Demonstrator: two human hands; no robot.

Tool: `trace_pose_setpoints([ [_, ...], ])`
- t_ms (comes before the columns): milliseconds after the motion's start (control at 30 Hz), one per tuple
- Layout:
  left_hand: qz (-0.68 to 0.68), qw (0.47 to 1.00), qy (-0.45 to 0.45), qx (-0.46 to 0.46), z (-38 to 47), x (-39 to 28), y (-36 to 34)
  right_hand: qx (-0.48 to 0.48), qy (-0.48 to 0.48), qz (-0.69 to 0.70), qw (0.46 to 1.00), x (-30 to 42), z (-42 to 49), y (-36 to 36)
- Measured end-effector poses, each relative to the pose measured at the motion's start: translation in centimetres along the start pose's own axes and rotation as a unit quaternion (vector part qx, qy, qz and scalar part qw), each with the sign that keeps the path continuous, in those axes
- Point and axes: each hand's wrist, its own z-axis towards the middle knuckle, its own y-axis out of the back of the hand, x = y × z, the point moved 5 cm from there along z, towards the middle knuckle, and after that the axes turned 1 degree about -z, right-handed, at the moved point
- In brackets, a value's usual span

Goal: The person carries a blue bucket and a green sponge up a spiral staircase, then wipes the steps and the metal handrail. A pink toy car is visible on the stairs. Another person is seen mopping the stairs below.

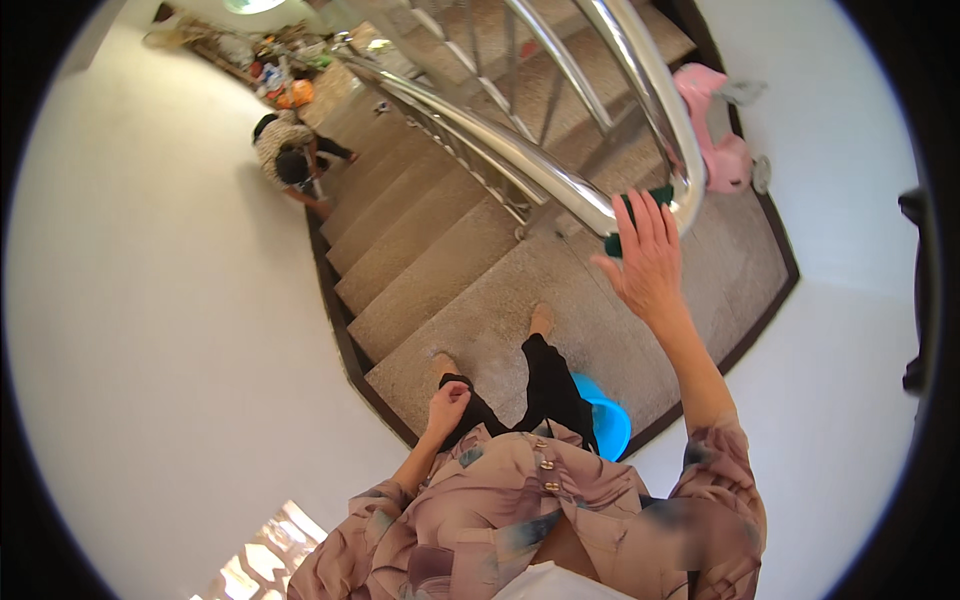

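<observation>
My right hand lies over a dark green cloth and presses it against the bend of a polished metal handrail. Parts of the cloth stick out beside the fingers; the palm hides the rest. Down by my thigh, my left hand hangs with its fingers curled in, and nothing shows in it. Partly behind my leg, a blue plastic bucket stands on the stair landing.
Stairs descend on the left, where another person bends by the wall, holding a long pole. A pink ride-on toy stands by the right wall. Piled clutter lies at the stair foot. More steps rise beyond the railing.
</observation>
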Motion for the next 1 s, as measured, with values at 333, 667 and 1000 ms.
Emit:
trace_pose_setpoints([
  [333,-0.115,0.992,0.016,-0.052,-0.1,-2.5,0.4,0.128,0.030,0.217,0.967,-2.2,4.0,-1.0],
  [667,-0.146,0.987,0.036,-0.062,0.1,2.0,7.4,0.232,-0.024,-0.052,0.971,0.4,6.7,-4.1],
  [1000,-0.248,0.954,0.137,-0.099,-0.2,9.5,14.6,0.308,-0.067,0.122,0.941,-1.5,7.0,-9.9],
])
